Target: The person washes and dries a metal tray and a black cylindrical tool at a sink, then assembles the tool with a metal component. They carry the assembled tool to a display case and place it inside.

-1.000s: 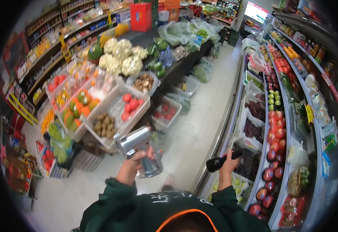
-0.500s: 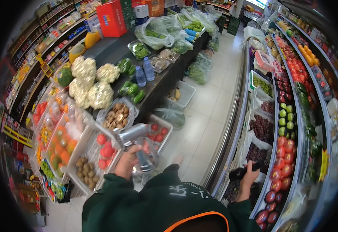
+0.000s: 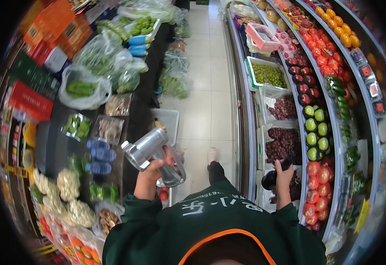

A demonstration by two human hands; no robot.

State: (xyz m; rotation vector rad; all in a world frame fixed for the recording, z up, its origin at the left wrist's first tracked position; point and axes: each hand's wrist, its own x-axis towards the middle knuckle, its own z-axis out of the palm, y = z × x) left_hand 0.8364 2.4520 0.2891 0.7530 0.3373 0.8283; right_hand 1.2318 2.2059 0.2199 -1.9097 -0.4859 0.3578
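In my left hand (image 3: 148, 177) is a silver metal hand grinder (image 3: 145, 149), with a wide round tube on top and a flared lower part. My fingers wrap around its neck, and it is held up beside the dark table. On the right, my right hand (image 3: 284, 180) is closed around a black club-shaped thing (image 3: 269, 180). Its rounded end points left and its narrow end sticks up past my fingers; I cannot make out its kind. This hand hovers above the dark red grapes (image 3: 282, 145) in the chilled case.
Left, the dark table (image 3: 133, 132) carries bagged greens (image 3: 84, 88), water bottles (image 3: 101, 152) and cauliflower (image 3: 80, 212). A tiled aisle (image 3: 199, 106) runs ahead, with bagged vegetables (image 3: 175, 75) and a white bin (image 3: 166, 123) along its left side. Right, shelves hold green apples (image 3: 311, 125) and red apples (image 3: 321, 187).
My view has swung left and lines up with the aisle. The table and its produce now lie further left and lower. Both hands keep hold of their things; the grinder's tilt has changed.
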